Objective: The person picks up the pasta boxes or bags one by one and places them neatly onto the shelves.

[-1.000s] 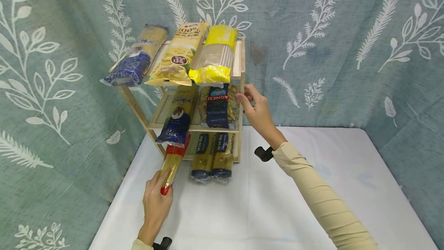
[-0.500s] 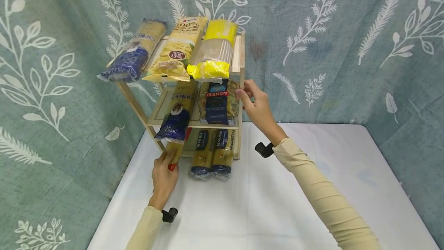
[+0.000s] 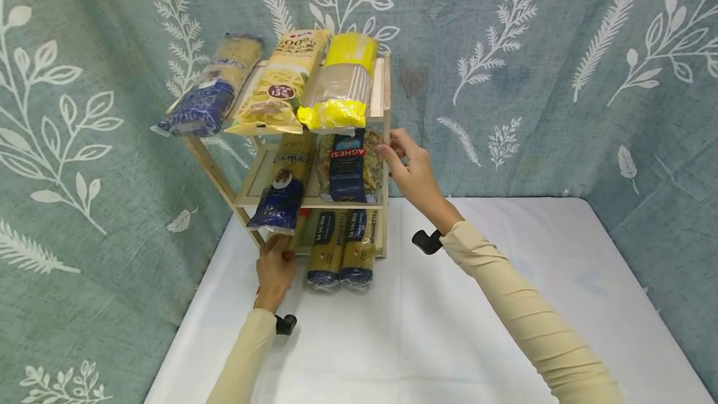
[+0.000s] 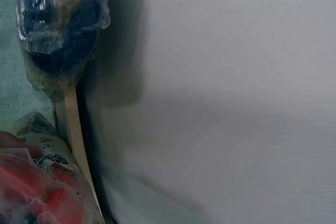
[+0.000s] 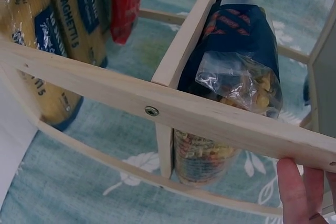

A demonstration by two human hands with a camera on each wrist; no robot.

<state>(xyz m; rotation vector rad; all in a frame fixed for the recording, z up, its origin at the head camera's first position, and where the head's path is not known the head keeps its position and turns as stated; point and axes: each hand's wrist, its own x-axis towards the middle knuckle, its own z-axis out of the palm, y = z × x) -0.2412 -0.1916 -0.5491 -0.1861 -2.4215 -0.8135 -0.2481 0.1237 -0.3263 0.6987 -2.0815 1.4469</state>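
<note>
A wooden three-tier rack stands on the table. My left hand grips the front end of a spaghetti packet with red ends, which lies inside the bottom tier at the left, partly hidden under the tier above. In the left wrist view the red end shows with a finger against it. My right hand holds the rack's right upright, thumb in front; fingers touch the wood in the right wrist view. Two blue-labelled spaghetti packets lie beside the red-ended one.
On the middle tier lie a blue-ended pasta packet, jutting out over the left hand, and an Agnesi pasta bag. The top tier bears a blue packet, a cream packet and a yellow packet. A patterned curtain hangs behind.
My left hand has moved forward and slightly right, sliding the red-ended spaghetti packet deeper into the bottom tier. The right hand stays on the upright.
</note>
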